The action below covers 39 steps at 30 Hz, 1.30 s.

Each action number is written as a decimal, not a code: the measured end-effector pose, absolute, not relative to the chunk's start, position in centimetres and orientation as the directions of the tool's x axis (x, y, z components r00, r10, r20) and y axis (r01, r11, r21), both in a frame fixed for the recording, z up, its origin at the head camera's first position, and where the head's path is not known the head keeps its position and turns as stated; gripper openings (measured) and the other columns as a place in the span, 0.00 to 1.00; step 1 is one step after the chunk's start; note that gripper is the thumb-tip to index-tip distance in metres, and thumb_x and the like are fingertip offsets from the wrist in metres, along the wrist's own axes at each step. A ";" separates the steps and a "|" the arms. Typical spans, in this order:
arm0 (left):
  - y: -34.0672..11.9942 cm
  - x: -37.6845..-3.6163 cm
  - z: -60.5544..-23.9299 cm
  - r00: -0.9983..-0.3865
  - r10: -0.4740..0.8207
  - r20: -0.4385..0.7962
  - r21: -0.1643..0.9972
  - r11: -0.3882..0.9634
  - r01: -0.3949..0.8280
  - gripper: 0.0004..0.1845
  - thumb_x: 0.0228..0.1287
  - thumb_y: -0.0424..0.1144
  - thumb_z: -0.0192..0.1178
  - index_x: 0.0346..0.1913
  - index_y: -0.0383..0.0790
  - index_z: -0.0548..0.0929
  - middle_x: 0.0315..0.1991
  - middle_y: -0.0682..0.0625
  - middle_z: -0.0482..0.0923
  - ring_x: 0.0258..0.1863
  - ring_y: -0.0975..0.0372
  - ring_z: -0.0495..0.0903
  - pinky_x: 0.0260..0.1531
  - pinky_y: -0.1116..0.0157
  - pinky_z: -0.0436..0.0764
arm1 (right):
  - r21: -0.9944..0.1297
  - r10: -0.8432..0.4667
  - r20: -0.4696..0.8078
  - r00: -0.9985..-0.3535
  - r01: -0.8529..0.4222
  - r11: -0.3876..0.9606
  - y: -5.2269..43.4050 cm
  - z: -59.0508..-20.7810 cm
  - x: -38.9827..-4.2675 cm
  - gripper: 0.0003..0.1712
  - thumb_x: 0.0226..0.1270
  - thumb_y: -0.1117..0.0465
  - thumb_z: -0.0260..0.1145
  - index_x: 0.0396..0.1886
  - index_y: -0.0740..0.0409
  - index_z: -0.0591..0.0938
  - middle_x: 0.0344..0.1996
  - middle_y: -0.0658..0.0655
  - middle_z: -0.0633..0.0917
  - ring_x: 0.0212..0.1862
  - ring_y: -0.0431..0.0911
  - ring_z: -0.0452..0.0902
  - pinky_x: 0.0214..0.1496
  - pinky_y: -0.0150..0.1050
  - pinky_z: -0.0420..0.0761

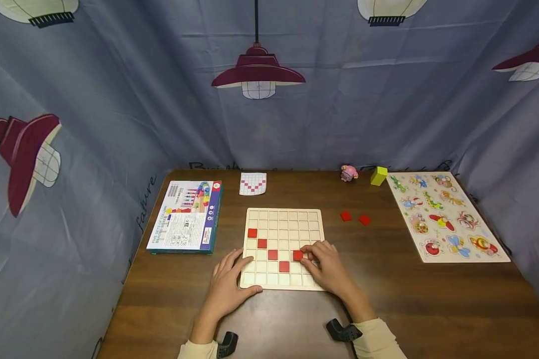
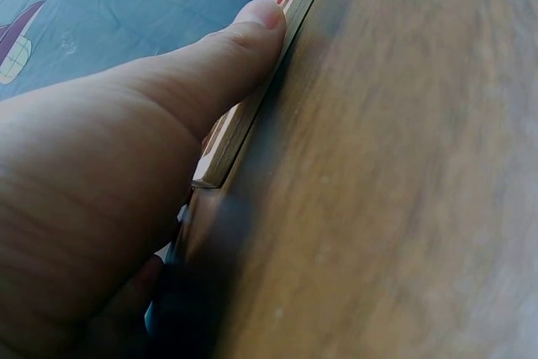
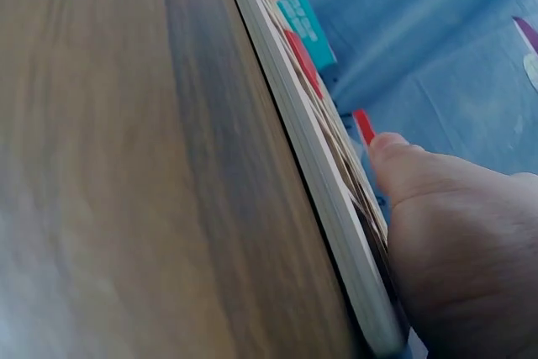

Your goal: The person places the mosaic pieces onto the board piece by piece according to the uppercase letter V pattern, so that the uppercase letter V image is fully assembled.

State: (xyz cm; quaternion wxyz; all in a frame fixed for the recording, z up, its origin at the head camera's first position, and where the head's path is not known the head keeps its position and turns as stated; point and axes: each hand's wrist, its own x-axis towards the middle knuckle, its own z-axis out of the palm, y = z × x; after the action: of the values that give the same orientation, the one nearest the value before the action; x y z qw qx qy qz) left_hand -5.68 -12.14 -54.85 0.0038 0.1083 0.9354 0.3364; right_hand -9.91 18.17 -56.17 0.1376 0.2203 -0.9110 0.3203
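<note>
A square wooden grid board (image 1: 280, 214) lies on the table with several red square tiles in its cells, such as the red tile (image 1: 284, 267) near the front. My right hand (image 1: 330, 269) pinches another red tile (image 3: 364, 126) between thumb and fingers. In the right wrist view that tile stands tilted, its lower end close over the board. At the board's front left corner, my left hand (image 1: 226, 286) has its fingers spread along the left side. Its thumb (image 2: 244, 44) rests against the front edge in the left wrist view.
Two loose red tiles, one being this tile (image 1: 364, 220), lie right of the board. A pattern card (image 1: 253, 184) lies behind it. A boxed set (image 1: 184, 219) stands left; a pink figurine (image 1: 349, 173), yellow block (image 1: 379, 176) and insect puzzle board (image 1: 449, 219) are right.
</note>
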 end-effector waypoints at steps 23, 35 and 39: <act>-12.2 -5.6 -55.1 -0.975 0.209 0.070 0.620 0.757 0.206 0.42 0.48 0.65 0.76 0.67 0.54 0.79 0.76 0.46 0.66 0.77 0.48 0.61 0.72 0.39 0.60 | -0.493 -0.289 0.377 -0.880 -0.455 0.741 17.2 -55.9 -9.7 0.12 0.58 0.57 0.79 0.41 0.52 0.89 0.25 0.40 0.75 0.36 0.38 0.69 0.42 0.37 0.61; -12.2 -5.7 -54.8 -0.978 0.205 0.048 0.634 0.750 0.189 0.42 0.48 0.64 0.76 0.67 0.54 0.79 0.77 0.46 0.65 0.77 0.47 0.60 0.73 0.40 0.59 | -0.508 -0.276 0.355 -0.893 -0.432 0.745 16.9 -55.7 -9.8 0.12 0.59 0.56 0.78 0.42 0.51 0.89 0.25 0.40 0.75 0.37 0.38 0.69 0.42 0.37 0.61; -12.2 -5.6 -54.7 -0.978 0.206 0.039 0.636 0.750 0.183 0.42 0.48 0.64 0.76 0.67 0.54 0.79 0.77 0.46 0.64 0.77 0.47 0.60 0.73 0.40 0.59 | -0.511 -0.265 0.345 -0.900 -0.417 0.752 16.9 -55.7 -9.6 0.12 0.59 0.56 0.78 0.42 0.51 0.90 0.25 0.39 0.75 0.37 0.38 0.69 0.42 0.37 0.61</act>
State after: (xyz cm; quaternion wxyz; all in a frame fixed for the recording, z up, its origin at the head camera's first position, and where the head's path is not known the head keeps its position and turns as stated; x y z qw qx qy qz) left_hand -5.56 -12.16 -54.65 0.0168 0.1039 0.9352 0.3382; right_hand -9.64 16.87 -55.68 0.1265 0.1838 -0.9273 0.3005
